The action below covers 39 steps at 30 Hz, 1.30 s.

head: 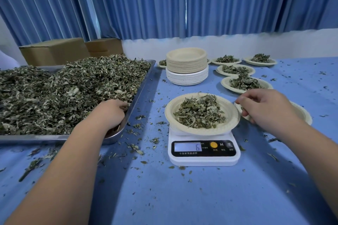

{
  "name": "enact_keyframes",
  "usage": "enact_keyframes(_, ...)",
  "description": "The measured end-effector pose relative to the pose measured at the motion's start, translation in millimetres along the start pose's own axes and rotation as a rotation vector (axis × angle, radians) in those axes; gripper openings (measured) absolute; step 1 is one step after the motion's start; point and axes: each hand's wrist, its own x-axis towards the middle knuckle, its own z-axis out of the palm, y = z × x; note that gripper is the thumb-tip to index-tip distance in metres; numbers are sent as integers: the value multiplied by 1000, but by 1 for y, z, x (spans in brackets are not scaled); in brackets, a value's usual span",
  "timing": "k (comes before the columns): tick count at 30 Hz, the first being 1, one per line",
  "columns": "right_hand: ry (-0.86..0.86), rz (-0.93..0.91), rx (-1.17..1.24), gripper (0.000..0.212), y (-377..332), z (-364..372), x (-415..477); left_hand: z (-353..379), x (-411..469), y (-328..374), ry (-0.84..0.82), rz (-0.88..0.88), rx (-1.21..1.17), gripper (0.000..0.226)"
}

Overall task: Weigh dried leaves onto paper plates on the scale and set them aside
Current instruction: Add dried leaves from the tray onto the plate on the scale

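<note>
A white digital scale (204,153) stands mid-table and its display reads 6. On it sits a paper plate (172,109) holding a small heap of dried leaves (200,112). My left hand (111,113) reaches into the near right corner of a big metal tray (135,97) piled with dried leaves (69,93), fingers curled down into the leaves. My right hand (263,106) hovers just right of the scale plate, over another paper plate (303,113), with fingers loosely curled; whether it pinches any leaves cannot be told.
A tall stack of empty paper plates (186,65) stands behind the scale. Several filled plates (236,70) lie at the back right. Cardboard boxes (54,52) sit behind the tray. Leaf crumbs litter the blue tablecloth (164,188). Blue curtains hang behind.
</note>
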Motion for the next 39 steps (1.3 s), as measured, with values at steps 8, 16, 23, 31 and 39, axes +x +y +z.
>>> enact_keyframes(8,1,5,-8,23,-1,0,0,-3,-1,-5,-12,104,95,62)
enact_keyframes(16,0,4,-15,24,-3,-1,-2,-2,-1,-5,8,123,95,53)
enact_keyframes(23,-3,6,-18,24,-3,-1,-2,-3,0,-4,90,59,36,42)
enact_keyframes(31,-8,9,-7,23,-4,-3,-3,-3,-1,-5,200,-4,-142,25)
enact_keyframes(39,-11,4,-15,22,-2,-2,-3,-9,-16,15,464,89,-382,15)
